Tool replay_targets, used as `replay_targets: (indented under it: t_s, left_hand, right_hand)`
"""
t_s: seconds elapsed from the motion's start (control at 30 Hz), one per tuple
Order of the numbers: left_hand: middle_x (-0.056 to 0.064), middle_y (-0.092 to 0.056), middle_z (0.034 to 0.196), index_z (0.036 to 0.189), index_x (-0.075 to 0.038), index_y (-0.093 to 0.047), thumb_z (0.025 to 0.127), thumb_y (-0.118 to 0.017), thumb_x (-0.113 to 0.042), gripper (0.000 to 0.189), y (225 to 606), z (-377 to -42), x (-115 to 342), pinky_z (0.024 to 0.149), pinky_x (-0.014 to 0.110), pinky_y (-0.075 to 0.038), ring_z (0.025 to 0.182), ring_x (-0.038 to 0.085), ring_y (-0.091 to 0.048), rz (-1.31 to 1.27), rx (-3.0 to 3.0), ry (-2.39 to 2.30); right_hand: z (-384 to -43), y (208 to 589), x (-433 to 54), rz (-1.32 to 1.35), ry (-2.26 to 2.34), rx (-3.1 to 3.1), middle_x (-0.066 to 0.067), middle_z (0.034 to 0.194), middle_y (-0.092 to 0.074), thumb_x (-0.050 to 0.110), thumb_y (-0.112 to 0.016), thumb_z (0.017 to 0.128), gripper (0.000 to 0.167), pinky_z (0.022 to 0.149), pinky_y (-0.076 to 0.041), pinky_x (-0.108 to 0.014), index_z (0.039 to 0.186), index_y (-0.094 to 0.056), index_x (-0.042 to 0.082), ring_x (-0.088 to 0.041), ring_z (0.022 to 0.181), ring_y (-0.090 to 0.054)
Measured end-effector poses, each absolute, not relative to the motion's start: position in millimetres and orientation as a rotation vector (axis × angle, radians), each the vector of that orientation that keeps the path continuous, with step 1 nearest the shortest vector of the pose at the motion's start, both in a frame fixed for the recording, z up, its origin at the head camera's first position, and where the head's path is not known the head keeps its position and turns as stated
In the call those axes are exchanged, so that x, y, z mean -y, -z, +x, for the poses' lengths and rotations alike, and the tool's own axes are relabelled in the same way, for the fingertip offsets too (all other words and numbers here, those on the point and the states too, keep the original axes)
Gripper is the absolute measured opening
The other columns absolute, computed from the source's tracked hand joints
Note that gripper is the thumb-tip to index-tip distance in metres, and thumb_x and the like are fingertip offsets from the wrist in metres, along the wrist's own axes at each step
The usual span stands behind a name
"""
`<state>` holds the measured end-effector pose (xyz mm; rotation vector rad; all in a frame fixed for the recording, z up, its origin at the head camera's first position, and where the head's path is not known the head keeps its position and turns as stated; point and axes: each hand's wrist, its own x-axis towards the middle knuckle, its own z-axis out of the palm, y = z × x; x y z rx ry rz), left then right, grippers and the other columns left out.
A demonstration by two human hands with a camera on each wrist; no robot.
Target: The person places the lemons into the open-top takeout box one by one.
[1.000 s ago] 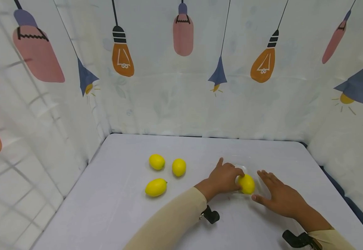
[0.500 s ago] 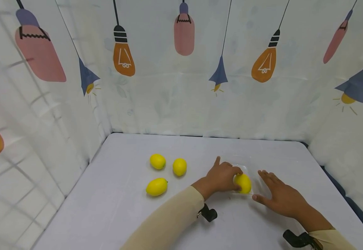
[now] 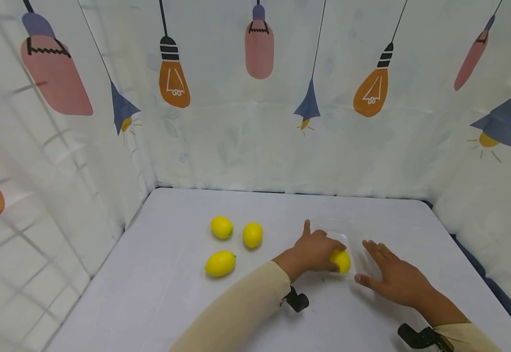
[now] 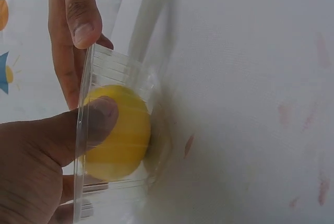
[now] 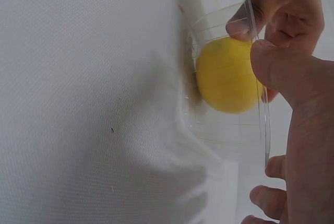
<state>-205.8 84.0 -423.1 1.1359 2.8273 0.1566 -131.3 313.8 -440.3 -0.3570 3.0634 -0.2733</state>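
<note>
My left hand (image 3: 313, 252) grips a yellow lemon (image 3: 341, 262) between thumb and fingers. The lemon is inside a clear plastic container (image 5: 224, 138) standing on the table; in the left wrist view the thumb reaches past the rim and lies against the lemon (image 4: 125, 151). To the right of the container, my right hand (image 3: 398, 279) has its fingers extended and thumb apart. Its fingertips (image 4: 84, 33) are close by the rim in the left wrist view; whether they touch it I cannot tell. The left fingers partly cover the lemon in the head view.
Three more lemons lie left of the hands: a back one (image 3: 222, 228), one nearer the container (image 3: 253, 235) and a front one (image 3: 220, 263). They rest on a white-covered table (image 3: 141, 298). Behind it hangs a patterned curtain (image 3: 224, 142).
The held lemon has shifted a little to the left within the container, and the left hand shows more of its fingers over it. The right hand and the other lemons stay put.
</note>
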Motion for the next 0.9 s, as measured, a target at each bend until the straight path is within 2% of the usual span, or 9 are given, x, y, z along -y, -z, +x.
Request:
replay_targets:
  t_s: [0.4, 0.63, 0.9]
  left_hand:
    - [-0.025, -0.065, 0.126, 0.138, -0.043, -0.063, 0.086, -0.079, -0.053, 0.055, 432.1, -204.2, -99.6, 0.119, 0.066, -0.016, 0.123, 0.01, -0.055, 1.079, -2.833, -0.321]
    - [-0.024, -0.063, 0.131, 0.138, -0.042, -0.063, 0.085, -0.079, -0.054, 0.056, 430.7, -201.2, -103.4, 0.118, 0.07, -0.012, 0.133, 0.013, -0.05, 1.069, -2.85, -0.345]
    - [-0.023, -0.061, 0.134, 0.14, -0.039, -0.061, 0.085, -0.08, -0.054, 0.06, 430.0, -202.9, -97.0, 0.119, 0.068, -0.012, 0.137, 0.014, -0.047, 1.055, -2.842, -0.34]
  right_hand:
    - [-131.3, 443.2, -315.3, -0.36, 0.288, -3.07, -0.026, 0.156, -0.04, 0.078, -0.056, 0.088, 0.102, 0.083, -0.053, -0.069, 0.158, -0.036, 0.006, -0.053, 0.136, -0.043]
    - [-131.0, 442.9, -314.2, -0.366, 0.287, -3.075, -0.028, 0.155, -0.041, 0.077, -0.056, 0.088, 0.102, 0.081, -0.054, -0.068, 0.157, -0.036, 0.005, -0.054, 0.133, -0.046]
    - [-132.6, 446.4, -316.8, -0.377, 0.281, -3.088, -0.026, 0.155, -0.041, 0.078, -0.056, 0.088, 0.101, 0.08, -0.055, -0.067, 0.158, -0.036, 0.007, -0.052, 0.135, -0.045]
